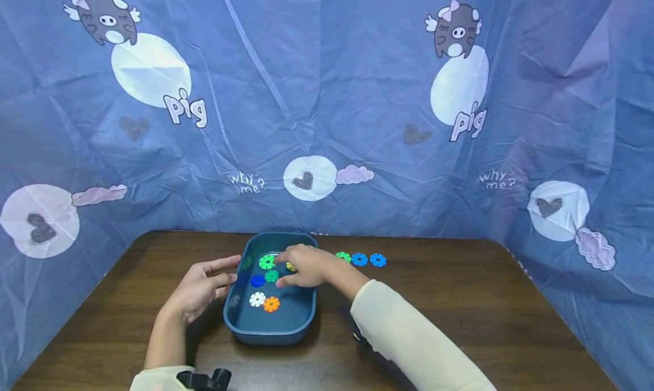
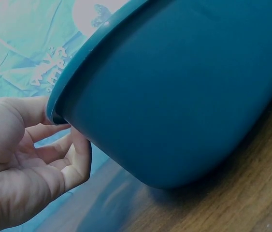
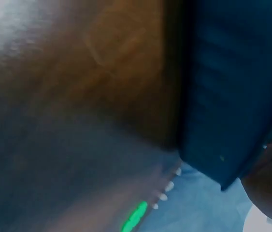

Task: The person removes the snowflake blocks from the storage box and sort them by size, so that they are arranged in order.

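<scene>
A dark blue-green plastic bin (image 1: 271, 339) stands on the table. Inside lie several notched flower-shaped discs, among them a light green disc (image 1: 267, 261), a dark blue disc (image 1: 258, 281), a white disc (image 1: 257, 299) and an orange disc (image 1: 271, 304). My left hand (image 1: 196, 289) touches the bin's left side, its fingertips at the rim and the outer wall under it. Over the far right part of the bin, my right hand (image 1: 305, 266) reaches down, thumb and forefinger apart. A yellow disc (image 1: 290, 266) shows partly beneath that hand.
To the right of the bin, a green disc (image 1: 343, 257) and two blue discs, one being the far-right blue disc (image 1: 378, 260), lie in a row on the brown wooden table (image 1: 460, 323). A blue printed cloth (image 1: 327, 96) hangs behind the table.
</scene>
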A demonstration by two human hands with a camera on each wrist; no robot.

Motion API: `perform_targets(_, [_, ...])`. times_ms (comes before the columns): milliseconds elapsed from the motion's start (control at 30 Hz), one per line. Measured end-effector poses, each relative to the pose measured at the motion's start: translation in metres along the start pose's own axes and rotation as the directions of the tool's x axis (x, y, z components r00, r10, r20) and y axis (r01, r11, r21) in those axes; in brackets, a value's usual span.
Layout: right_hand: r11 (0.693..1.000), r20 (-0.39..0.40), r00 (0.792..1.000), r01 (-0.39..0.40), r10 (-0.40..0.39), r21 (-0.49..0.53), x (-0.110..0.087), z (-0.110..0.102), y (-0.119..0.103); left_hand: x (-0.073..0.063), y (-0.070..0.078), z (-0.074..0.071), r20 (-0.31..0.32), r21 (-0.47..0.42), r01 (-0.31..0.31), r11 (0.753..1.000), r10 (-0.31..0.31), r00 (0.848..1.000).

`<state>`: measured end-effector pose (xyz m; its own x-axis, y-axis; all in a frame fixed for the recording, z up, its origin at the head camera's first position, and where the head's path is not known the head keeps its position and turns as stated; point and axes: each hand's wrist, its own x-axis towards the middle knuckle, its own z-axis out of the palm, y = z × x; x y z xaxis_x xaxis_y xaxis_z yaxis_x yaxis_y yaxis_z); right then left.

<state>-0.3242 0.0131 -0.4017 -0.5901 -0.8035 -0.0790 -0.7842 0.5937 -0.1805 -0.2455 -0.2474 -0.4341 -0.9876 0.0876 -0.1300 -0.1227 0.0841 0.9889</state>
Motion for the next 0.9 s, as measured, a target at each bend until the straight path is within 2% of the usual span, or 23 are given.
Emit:
perform_targets(200, [0.994,0.053,0.997,-0.047,0.052,-0.095,0.011,0.010,-0.009,0.000,0.001,0.000,0.004,-0.006,-0.001,1.000,0.001,1.000])
perform_targets(433, [0.990,0.077,0.992,-0.086,0.095,-0.114,0.019,0.015,-0.014,-0.001,0.000,0.000,0.001,0.000,0.001,1.000,-0.001,1.000])
perform_targets(567, [0.998,0.080,0.996,-0.041,0.045,-0.052,0.019,0.015,-0.019,-0.001,-0.001,-0.001,0.011,0.007,-0.011,1.000,0.011,1.000])
perform_targets(767, [0.996,0.074,0.994,0.075,-0.079,0.047,0.018,0.014,-0.026,-0.001,-0.001,-0.004,0.021,0.001,-0.011,1.000,0.011,1.000])
perform_targets(900, [0.991,0.054,0.993,0.098,-0.103,0.088,0.021,0.016,-0.023,-0.001,-0.001,-0.003,0.014,0.004,-0.008,1.000,0.008,1.000])
